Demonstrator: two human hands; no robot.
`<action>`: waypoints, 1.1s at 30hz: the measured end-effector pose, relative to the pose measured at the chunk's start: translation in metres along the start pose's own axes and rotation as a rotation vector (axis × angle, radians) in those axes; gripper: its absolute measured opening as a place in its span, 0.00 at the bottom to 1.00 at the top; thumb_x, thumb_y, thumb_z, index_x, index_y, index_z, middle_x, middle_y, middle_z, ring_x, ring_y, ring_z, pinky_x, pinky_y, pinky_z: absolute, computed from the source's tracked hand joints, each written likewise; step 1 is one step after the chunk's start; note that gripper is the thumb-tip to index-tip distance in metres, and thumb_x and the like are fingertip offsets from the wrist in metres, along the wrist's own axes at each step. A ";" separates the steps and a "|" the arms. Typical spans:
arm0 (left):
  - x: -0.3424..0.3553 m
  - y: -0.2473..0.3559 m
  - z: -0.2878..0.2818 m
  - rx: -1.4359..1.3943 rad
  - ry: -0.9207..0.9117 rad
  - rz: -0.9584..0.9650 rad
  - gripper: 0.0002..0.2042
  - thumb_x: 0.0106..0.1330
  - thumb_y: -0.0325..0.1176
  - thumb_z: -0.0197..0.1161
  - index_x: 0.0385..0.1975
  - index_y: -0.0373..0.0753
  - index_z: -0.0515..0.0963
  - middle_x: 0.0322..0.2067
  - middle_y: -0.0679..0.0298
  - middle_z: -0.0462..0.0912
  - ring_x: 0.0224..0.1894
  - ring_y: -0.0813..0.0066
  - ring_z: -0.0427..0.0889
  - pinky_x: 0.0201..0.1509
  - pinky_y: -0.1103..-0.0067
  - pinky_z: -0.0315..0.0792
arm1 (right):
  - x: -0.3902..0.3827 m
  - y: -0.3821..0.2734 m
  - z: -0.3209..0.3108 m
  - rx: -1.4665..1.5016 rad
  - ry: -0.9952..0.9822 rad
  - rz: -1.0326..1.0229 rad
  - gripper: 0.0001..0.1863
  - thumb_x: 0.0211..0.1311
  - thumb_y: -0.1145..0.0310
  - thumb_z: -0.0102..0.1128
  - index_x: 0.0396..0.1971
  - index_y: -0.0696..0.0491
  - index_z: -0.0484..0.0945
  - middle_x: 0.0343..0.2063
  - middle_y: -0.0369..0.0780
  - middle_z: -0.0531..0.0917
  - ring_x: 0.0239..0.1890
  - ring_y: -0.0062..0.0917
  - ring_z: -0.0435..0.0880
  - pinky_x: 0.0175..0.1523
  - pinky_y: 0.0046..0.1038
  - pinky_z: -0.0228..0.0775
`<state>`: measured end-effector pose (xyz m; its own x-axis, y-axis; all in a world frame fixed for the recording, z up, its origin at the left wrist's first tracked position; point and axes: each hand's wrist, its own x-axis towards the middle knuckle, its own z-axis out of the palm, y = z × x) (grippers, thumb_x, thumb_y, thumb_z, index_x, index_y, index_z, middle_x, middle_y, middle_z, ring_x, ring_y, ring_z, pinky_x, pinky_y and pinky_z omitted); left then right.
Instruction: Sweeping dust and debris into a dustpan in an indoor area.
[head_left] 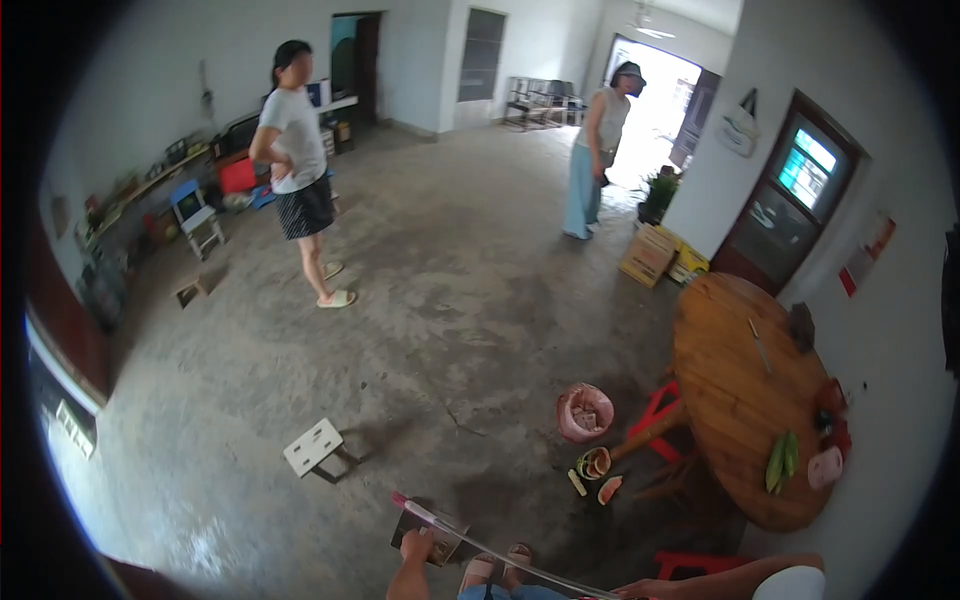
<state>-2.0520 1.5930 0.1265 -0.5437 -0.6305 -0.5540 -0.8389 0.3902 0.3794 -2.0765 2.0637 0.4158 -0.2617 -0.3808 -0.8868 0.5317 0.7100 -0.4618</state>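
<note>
Near the lower edge, my left hand [416, 544] has its fingers curled at the near side of a dark, flat rectangular thing [445, 546]; its exact kind is unclear. Across it slants a long, thin pale pole [520, 570] with a pink end [399, 498]. My right hand [640, 590] is closed around the pole's near end, partly cut off by the picture's edge. Between my arms, my sandalled feet [497, 563] rest on the floor.
A white stool [313, 447] stands ahead left. Right are a pink bin [585, 412], melon rinds [597, 463] on the floor, and a round wooden table [725, 370] with a knife [760, 345] and green vegetables [782, 462]. Two people [297, 140] [598, 150] stand farther off.
</note>
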 end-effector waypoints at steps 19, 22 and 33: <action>0.025 0.019 0.021 0.112 -0.209 0.023 0.30 0.52 0.58 0.59 0.32 0.28 0.79 0.34 0.47 0.81 0.40 0.53 0.80 0.43 0.65 0.73 | -0.067 0.072 0.033 0.177 0.403 -0.260 0.15 0.61 0.66 0.57 0.45 0.56 0.75 0.35 0.34 0.79 0.38 0.18 0.74 0.43 0.26 0.69; 0.022 0.022 0.022 0.119 -0.166 0.081 0.31 0.52 0.59 0.59 0.32 0.28 0.79 0.34 0.47 0.80 0.40 0.53 0.80 0.44 0.65 0.73 | -0.064 0.080 0.038 0.201 0.415 -0.197 0.16 0.60 0.68 0.58 0.47 0.57 0.74 0.36 0.35 0.79 0.40 0.19 0.74 0.44 0.26 0.69; -0.073 -0.013 -0.032 0.002 -0.375 0.120 0.33 0.60 0.53 0.55 0.58 0.34 0.62 0.59 0.52 0.64 0.60 0.60 0.64 0.61 0.67 0.61 | 0.013 0.021 0.011 -0.533 0.491 -0.215 0.18 0.63 0.63 0.48 0.51 0.54 0.67 0.31 0.44 0.80 0.35 0.34 0.79 0.40 0.34 0.70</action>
<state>-2.0007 1.6122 0.1860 -0.6086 -0.2918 -0.7378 -0.7686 0.4479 0.4568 -2.0605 2.0669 0.3945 -0.7110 -0.3244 -0.6239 -0.0010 0.8877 -0.4605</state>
